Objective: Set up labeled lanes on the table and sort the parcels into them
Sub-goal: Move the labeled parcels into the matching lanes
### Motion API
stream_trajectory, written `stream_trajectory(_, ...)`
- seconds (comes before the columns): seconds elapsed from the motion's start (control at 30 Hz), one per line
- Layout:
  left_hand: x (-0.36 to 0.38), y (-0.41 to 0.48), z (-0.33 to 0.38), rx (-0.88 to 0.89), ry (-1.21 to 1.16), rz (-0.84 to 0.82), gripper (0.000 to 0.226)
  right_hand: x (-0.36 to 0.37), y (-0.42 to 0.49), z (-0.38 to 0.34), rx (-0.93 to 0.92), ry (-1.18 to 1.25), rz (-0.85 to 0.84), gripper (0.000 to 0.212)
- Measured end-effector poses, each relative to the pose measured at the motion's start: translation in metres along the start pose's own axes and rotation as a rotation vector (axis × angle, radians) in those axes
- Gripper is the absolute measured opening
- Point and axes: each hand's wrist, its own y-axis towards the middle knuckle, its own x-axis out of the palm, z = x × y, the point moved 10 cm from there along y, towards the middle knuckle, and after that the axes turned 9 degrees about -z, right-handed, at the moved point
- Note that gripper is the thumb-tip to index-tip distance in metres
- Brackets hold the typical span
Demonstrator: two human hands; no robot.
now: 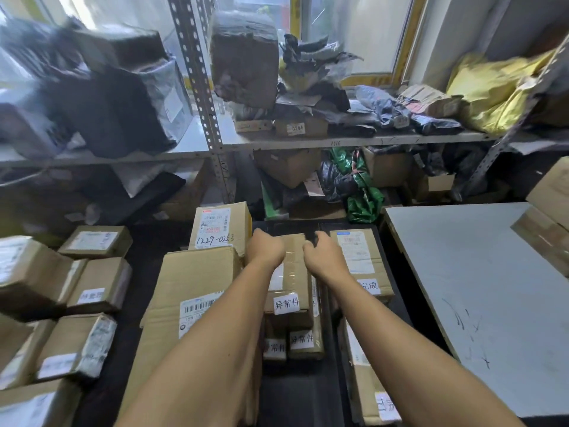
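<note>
**Left hand (266,249) and right hand (323,255) clasped the far end of a taped parcel (292,272)**

Both sets of fingers curled over the parcel's far corners, with the tips hidden beyond its edge. It read as a firm two-handed hold.

A dark table (295,392) carried the lanes, and a white tabletop (492,303) stood to its right. A large carton (197,288) lay on the left, close against the held parcel. A hand-numbered carton (220,224) stood just beyond it. On the right lay a parcel marked 完成 (358,257).

The taped parcel sat in the middle lane, stacked on smaller boxes (303,340). It showed a white 异常件 label (286,303) on its near face, and the boxes beneath bore the same characters.

Judging by the labels already in place, lane set-up seemed done and sorting was under way, with this parcel being seated in the exception lane. The next move probably called for squaring it between its neighbours with the label facing near. The stack beneath would need to sit steady before either hand let go.
</note>
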Motion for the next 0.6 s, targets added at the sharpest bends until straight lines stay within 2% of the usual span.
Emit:
stream_trajectory(0.1,-0.042,-0.01,0.026,0.09,-0.041,0.05,0.044,-0.016,-0.018,-0.043,-0.107,0.034,0.062,0.052)
stream_trajectory(0.3,-0.157,-0.041,0.057,0.327,-0.107,0.205,0.051,-0.024,-0.056,-0.151,-0.374,0.054,0.111,0.054)
stream_trajectory(0.43,-0.231,-0.058,0.04,0.415,-0.145,0.264,0.049,-0.003,-0.075,-0.217,-0.492,0.023,0.087,0.057)
stream_trajectory(0.6,-0.316,-0.066,-0.013,0.434,-0.197,0.352,0.046,0.064,-0.082,-0.29,-0.603,-0.033,-0.011,0.061)
